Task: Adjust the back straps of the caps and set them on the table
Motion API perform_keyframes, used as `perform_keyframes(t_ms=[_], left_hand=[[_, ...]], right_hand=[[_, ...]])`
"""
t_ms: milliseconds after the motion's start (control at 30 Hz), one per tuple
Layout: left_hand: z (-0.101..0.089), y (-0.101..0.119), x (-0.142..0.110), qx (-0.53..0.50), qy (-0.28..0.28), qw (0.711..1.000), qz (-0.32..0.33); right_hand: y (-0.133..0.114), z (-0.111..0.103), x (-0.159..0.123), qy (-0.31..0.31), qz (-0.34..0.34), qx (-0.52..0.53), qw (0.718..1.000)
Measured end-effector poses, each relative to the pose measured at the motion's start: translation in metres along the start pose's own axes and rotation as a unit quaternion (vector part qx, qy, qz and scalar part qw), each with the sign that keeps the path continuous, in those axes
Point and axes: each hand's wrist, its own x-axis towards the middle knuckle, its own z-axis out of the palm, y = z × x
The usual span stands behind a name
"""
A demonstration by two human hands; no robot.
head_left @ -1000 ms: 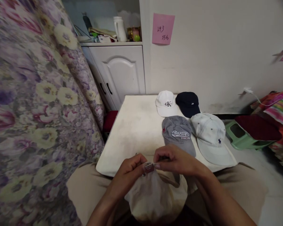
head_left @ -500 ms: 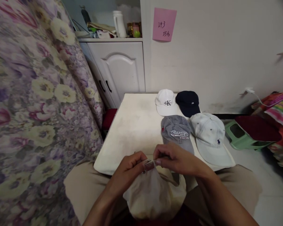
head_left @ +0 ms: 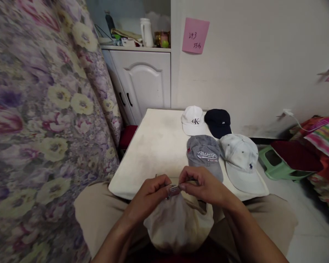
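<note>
A cream-coloured cap [head_left: 178,223] hangs over my lap at the table's near edge, its back strap towards the table. My left hand [head_left: 153,191] pinches the strap beside a small metal buckle [head_left: 174,189]. On the buckle's other side, my right hand [head_left: 201,185] has thumb and fingertips closed on the strap. Just beyond my right hand lies a grey cap [head_left: 204,155] with "Always" lettering, partly covered by that hand. A pale washed cap [head_left: 241,160] rests to its right.
A white cap [head_left: 193,120] and a navy cap [head_left: 218,122] sit at the back of the cream-covered table [head_left: 153,146]. A floral curtain [head_left: 52,138] hangs on the left. To the right stands a green stool [head_left: 274,164]; a white cabinet [head_left: 145,84] is behind.
The view has shifted slightly. The buckle has tilted a little between my hands, and both hands keep their pinch on the cap's strap.
</note>
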Motion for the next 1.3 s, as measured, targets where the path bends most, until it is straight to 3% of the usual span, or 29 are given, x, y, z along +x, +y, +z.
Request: perform_keyframes(t_ms=[300,400,933,1300], left_hand=[[0.003,0.003,-0.003,0.042,0.004,0.999,0.026],[0.004,0.002,-0.002,0.029,0.005,0.999,0.024],[0.008,0.006,-0.002,0.058,-0.014,0.998,0.037],[0.01,0.002,0.0,0.084,-0.017,0.996,0.039]], right_hand=[[0.017,0.001,0.003,-0.048,0.041,0.142,0.988],[0.02,0.004,0.003,-0.035,0.043,0.189,0.98],[0.028,0.005,-0.005,-0.028,0.044,0.272,0.961],[0.026,0.003,-0.011,0.001,0.029,0.188,0.982]])
